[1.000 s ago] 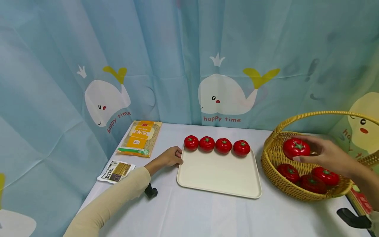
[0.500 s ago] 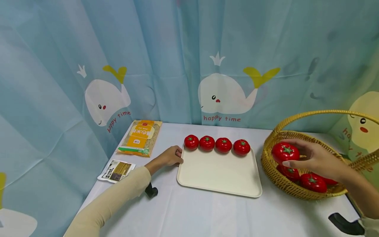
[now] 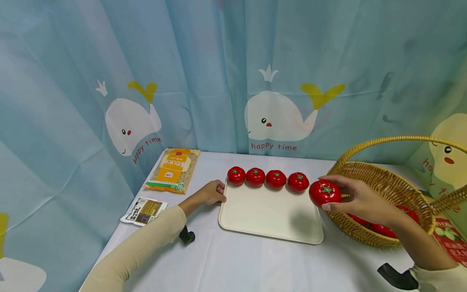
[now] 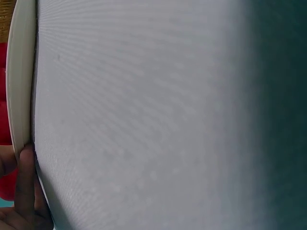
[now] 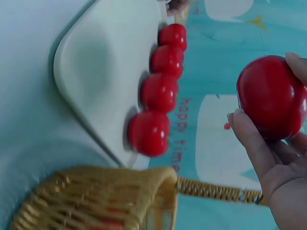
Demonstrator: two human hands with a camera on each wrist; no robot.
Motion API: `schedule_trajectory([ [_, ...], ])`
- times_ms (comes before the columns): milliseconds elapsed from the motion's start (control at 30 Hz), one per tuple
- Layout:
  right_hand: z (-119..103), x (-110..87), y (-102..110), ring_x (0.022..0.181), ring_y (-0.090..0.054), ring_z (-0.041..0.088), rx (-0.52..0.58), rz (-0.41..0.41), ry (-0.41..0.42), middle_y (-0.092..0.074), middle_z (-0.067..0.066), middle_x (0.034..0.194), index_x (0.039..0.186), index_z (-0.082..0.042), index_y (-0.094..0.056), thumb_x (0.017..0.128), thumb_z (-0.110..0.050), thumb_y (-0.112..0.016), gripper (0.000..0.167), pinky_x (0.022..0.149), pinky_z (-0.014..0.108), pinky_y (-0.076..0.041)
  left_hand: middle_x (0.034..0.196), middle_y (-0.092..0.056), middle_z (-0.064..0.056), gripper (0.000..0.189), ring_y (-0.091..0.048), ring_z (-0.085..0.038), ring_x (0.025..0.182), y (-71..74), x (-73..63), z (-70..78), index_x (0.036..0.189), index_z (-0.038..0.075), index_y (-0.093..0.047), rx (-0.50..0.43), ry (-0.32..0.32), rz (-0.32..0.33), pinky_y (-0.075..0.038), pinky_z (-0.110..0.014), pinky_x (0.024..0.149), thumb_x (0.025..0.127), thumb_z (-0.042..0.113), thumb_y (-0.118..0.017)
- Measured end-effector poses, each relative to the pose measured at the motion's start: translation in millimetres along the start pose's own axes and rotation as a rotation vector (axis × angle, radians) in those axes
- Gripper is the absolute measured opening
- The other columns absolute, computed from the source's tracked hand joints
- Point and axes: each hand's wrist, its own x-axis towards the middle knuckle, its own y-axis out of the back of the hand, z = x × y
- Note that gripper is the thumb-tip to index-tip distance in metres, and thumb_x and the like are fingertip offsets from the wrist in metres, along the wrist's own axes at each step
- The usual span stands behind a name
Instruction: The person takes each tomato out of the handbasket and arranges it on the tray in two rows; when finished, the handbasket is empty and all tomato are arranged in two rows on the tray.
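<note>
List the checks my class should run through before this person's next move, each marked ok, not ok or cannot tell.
1. Right hand grips the held tomato: ok, thumb and fingers are on it.
2. Left hand steadies the tray: ok, it pinches the rim.
3. Room to extend the row of four tomatoes: not ok, it appears to reach the tray's corner.
4. Bare space in front of that row: ok.
5. Basket emptied: not ok, red tomatoes are inside.
6. Exact count inside: cannot tell, arm and rim hide some.
</note>
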Motion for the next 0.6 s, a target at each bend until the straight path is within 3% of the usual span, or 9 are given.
schedule_trajectory([
  [200,-5,6.2,-11,0.103,-0.065,0.024,0.018,-0.002,0.021,-0.06,0.02,0.127,0.142,-0.002,-0.049,0.084,-0.015,-0.08,0.067,0.075,0.023,-0.061,0.095,-0.058,-0.009,0.04,-0.06,-0.016,0.078,0.3,-1.0,0.6,0.121,-0.003,-0.055,0.0,0.0,0.002,-0.062,-0.026,0.068,0.084,-0.003,-0.071],
  [433,-11,11.1,-22,0.1,-0.066,0.014,0.083,-0.005,0.046,-0.062,0.019,0.124,0.139,-0.003,-0.052,0.086,-0.014,-0.079,0.061,0.077,0.025,-0.062,0.096,-0.058,-0.009,0.04,-0.059,-0.015,0.078,0.2,-0.7,0.3,0.121,-0.003,-0.054,-0.014,-0.001,-0.001,-0.062,-0.026,0.068,0.085,-0.002,-0.071],
  [600,-13,17.3,-30,0.104,-0.064,0.031,0.102,0.0,0.036,-0.059,0.021,0.128,0.14,-0.002,-0.05,0.086,-0.015,-0.079,0.063,0.077,0.025,-0.062,0.095,-0.058,-0.009,0.04,-0.06,-0.015,0.077,0.2,0.5,-1.0,0.121,-0.003,-0.055,-0.02,-0.006,-0.002,-0.062,-0.026,0.068,0.084,-0.002,-0.071],
])
